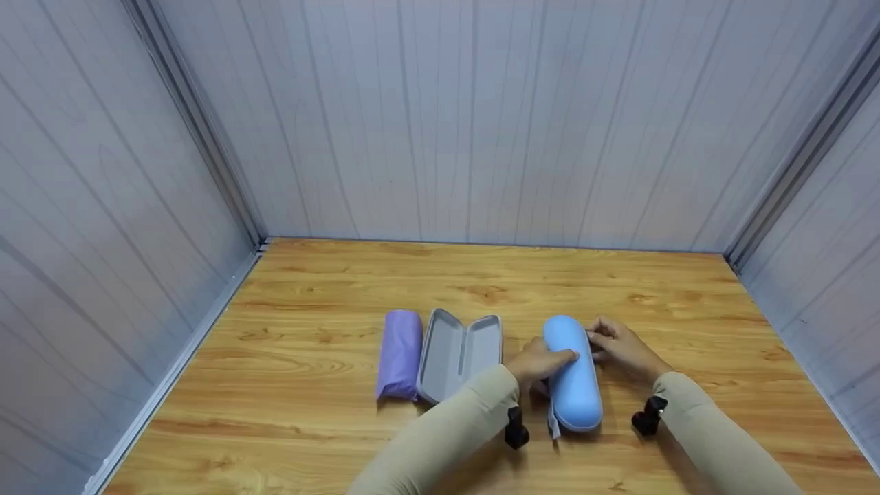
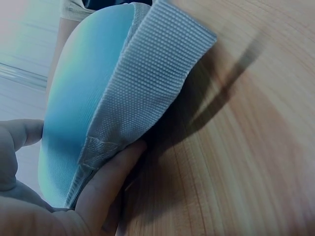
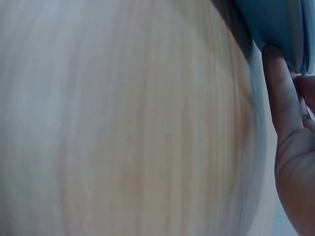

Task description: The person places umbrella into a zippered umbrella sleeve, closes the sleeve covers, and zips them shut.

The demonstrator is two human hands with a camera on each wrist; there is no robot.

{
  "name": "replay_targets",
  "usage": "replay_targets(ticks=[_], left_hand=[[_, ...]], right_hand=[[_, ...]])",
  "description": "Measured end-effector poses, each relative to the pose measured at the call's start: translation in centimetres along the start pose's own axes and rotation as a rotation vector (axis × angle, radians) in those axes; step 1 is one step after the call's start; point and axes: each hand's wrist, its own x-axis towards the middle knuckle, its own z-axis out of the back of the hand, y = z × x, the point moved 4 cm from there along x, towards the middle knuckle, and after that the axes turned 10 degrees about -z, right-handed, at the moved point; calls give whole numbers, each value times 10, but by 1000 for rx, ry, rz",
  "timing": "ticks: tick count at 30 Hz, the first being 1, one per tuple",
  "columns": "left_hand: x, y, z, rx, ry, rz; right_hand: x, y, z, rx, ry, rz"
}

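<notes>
A blue, rounded oblong zippered case (image 1: 573,385) lies lengthwise on the table, and a grey webbing strap (image 2: 142,73) sticks out from its near left side. My left hand (image 1: 540,361) grips the case from the left, thumb on the top and fingers low along the seam by the strap. At the far right side of the case is my right hand (image 1: 622,347). In the right wrist view its thumb and fingers (image 3: 281,91) pinch at the seam; whether they hold a zip pull is hidden. The case looks closed.
Left of my left hand lies an open grey hinged case (image 1: 450,350), its two halves spread. A purple wrapped bundle (image 1: 400,354) touches its left side. The wooden table (image 1: 289,385) meets pale panel walls (image 1: 440,124) at the back and sides.
</notes>
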Motion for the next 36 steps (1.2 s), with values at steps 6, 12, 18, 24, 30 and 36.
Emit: replay_targets(ticks=[6,12,18,24,30,36], left_hand=[[-1,0,0,-14,29,-14],[-1,-1,1,-16,45,-34],[-1,1,0,-28,24,-26],[-1,0,-1,-20,1,-23],[0,1,-1,-13,-6,-16],[1,1,-2,-22,-10,-12]], right_hand=[[0,2,-3,-22,-84,-25],[2,6,-6,-108,-191,-67],[4,10,-6,-226,-243,-47],[1,8,-5,-210,-245,-7],[-3,4,-5,-125,-192,7],[-5,2,-6,-73,-148,6]])
